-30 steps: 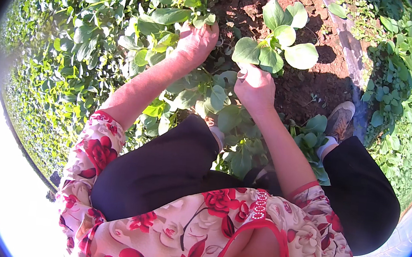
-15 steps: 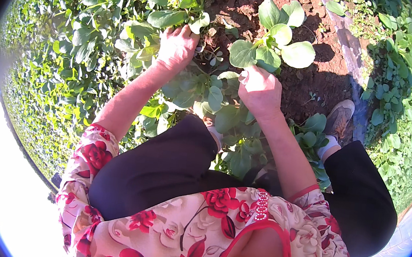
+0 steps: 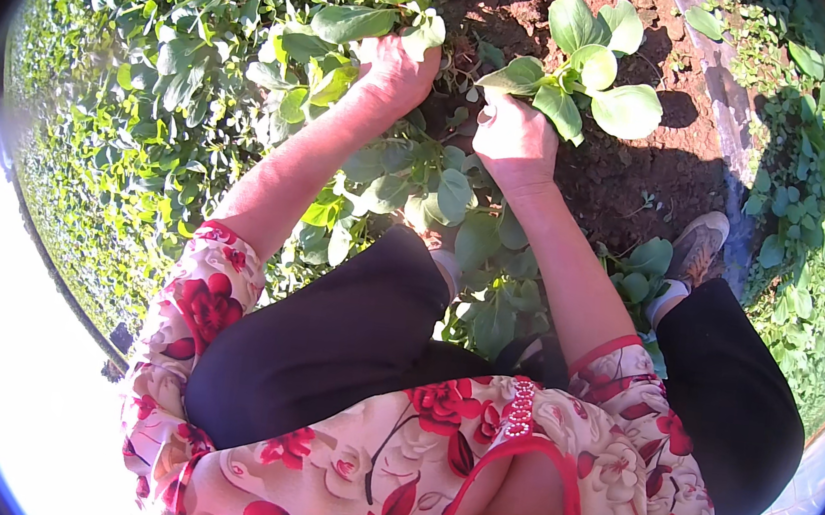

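Note:
My left hand (image 3: 397, 75) is curled closed beneath the broad leaves of a leafy green plant (image 3: 355, 22); those leaves cover part of its fingers, and what they grip is hidden. To the right, a second leafy green plant (image 3: 593, 67) with rounded pale-green leaves stands over bare soil. My right hand (image 3: 517, 146) is closed in a fist just below and left of this plant, its thumb and forefinger against the lowest left leaf. Whatever is inside that fist I cannot make out. The two hands are a short way apart, with shaded soil between them.
Red-brown soil (image 3: 621, 184) lies around the right plant, bordered by a pale strip of sheeting (image 3: 718, 78). Dense foliage (image 3: 134, 128) fills the left side. More leafy plants (image 3: 454, 194) grow between my legs. My shoe (image 3: 700, 246) rests on the soil at the right.
My left hand has drawn closer to the right hand and its fingers have curled in. My right hand has shifted slightly left against the plant's leaves. The view has moved a little.

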Tool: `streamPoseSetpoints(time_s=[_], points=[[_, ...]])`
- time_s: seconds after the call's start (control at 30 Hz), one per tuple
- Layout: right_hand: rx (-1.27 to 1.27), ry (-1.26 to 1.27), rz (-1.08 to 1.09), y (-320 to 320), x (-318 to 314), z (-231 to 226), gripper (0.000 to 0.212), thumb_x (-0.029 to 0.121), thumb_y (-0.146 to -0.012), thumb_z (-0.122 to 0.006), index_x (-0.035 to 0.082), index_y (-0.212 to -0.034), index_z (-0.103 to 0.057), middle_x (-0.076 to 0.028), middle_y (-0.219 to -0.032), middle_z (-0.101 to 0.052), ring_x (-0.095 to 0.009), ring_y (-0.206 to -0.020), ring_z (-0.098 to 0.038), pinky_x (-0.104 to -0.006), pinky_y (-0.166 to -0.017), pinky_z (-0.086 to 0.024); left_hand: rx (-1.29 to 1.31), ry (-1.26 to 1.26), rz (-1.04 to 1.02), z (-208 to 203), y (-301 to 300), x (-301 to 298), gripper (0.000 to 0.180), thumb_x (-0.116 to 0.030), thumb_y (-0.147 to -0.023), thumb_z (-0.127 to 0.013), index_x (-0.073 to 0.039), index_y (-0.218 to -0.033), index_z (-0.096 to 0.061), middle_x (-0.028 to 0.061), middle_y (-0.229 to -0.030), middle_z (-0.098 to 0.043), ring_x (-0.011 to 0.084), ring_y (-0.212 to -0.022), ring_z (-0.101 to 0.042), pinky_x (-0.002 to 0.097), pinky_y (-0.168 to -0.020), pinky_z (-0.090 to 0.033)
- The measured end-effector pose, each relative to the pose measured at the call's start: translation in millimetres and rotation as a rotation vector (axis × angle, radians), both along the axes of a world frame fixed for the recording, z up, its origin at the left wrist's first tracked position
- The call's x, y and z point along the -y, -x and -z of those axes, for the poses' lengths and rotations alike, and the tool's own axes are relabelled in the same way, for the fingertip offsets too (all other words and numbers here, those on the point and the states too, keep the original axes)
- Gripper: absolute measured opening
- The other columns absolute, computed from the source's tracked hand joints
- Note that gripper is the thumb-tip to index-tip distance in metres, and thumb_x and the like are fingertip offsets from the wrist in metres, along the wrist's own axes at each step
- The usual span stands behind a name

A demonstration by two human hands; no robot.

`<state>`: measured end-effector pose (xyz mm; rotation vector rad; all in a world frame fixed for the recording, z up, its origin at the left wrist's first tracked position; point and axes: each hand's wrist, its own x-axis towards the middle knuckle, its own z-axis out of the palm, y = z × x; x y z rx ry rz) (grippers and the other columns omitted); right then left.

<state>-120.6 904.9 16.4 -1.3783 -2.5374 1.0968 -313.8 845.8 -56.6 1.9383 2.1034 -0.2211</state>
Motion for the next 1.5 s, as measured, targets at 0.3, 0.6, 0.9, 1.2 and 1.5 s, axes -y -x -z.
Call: streamPoseSetpoints(time_s=[0.3,0.6,0.9,1.2,1.5], points=[[0.065,-0.026,-0.209,-28,-9,-49,0.026,0.014,-0.078,-0.057,0.014,-0.103,-0.062,-0.009,-0.08,-0.065,-0.029,-0.072,-0.064,-0.0412,-0.065,-0.052,-0.076,-0.109,-0.122,-60,-17,1,0.02,-0.012,-0.075,-0.055,-0.006,-0.093,-0.06,0.0111,-0.078,-0.065,0.0276,-0.078,-0.064,0.047,-0.071,-0.044],[-0.012,-0.107,-0.169,-45,-11,-62,0.014,0.012,-0.078,-0.058,0.013,-0.091,-0.062,-0.01,-0.07,-0.062,-0.033,-0.061,-0.062,-0.0416,-0.06,-0.052,0.0,-0.178,-0.079,-100,-40,63,0.011,-0.014,-0.067,-0.06,-0.005,-0.074,-0.06,0.0134,-0.094,-0.053,0.0292,-0.099,-0.049,0.0459,-0.084,-0.036],[0.103,-0.044,-0.281,2,-28,-73,0.015,0.01,-0.079,-0.057,0.012,-0.092,-0.065,-0.011,-0.073,-0.065,-0.031,-0.069,-0.064,-0.0402,-0.064,-0.052,-0.083,-0.028,0.057,-59,-18,11,0.02,-0.014,-0.069,-0.06,0.0,-0.082,-0.067,0.0205,-0.108,-0.056,0.0332,-0.112,-0.047,0.0442,-0.092,-0.037],[-0.224,0.116,-0.113,-2,-15,-27,0.021,0.008,-0.08,-0.057,0.011,-0.098,-0.066,-0.018,-0.072,-0.063,-0.035,-0.067,-0.063,-0.0406,-0.058,-0.051,-0.049,-0.06,-0.057,-43,1,20,0.051,-0.015,-0.083,-0.05,0.003,-0.131,-0.043,0.0202,-0.111,-0.057,0.0308,-0.101,-0.058,0.0424,-0.082,-0.048],[-0.055,0.168,-0.123,56,-16,-10,0.01,0.012,-0.079,-0.059,0.005,-0.079,-0.065,-0.016,-0.074,-0.066,-0.034,-0.068,-0.065,-0.0413,-0.062,-0.052,0.046,0.244,-0.25,-42,20,-19,0.062,-0.023,-0.08,-0.053,0.003,-0.134,-0.038,0.0093,-0.106,-0.065,0.0281,-0.095,-0.063,0.0526,-0.092,-0.037]])
